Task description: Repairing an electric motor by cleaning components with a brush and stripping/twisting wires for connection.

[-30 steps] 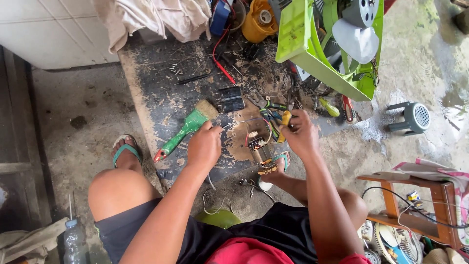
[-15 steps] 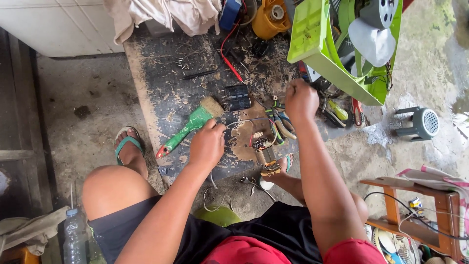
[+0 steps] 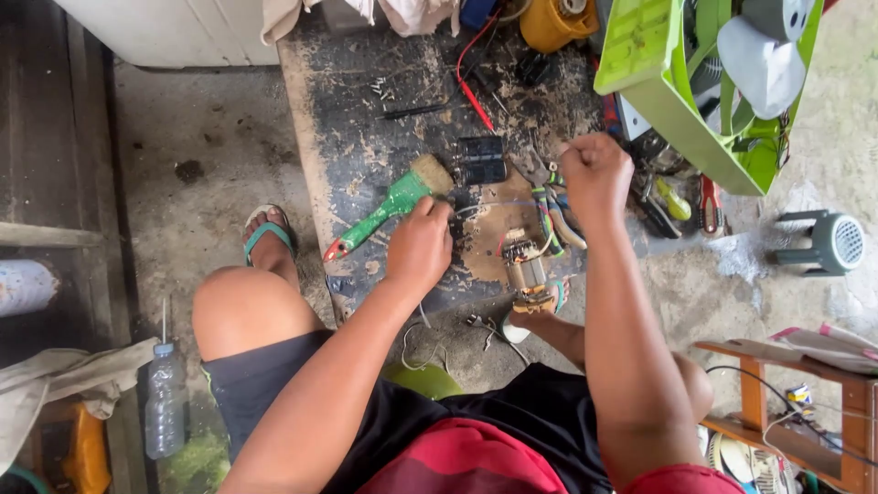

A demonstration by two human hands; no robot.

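Scarred dark wooden bench [image 3: 357, 119]: left hand [image 3: 419, 245] pinching thin grey wire [image 3: 494, 207] beside green-handled paintbrush [image 3: 389, 203]; right hand [image 3: 596, 169] fisted, contents unclear, above small copper-wound motor [image 3: 523, 272].

We see both forearms stretched forward from the bottom of the view, elbows bent. Our left hand [image 3: 419, 245] lies lower, knuckles up, fingers curled in a pinch at its tip. Our right hand [image 3: 596, 170] sits farther out, closed into a tight fist, wrist straight.
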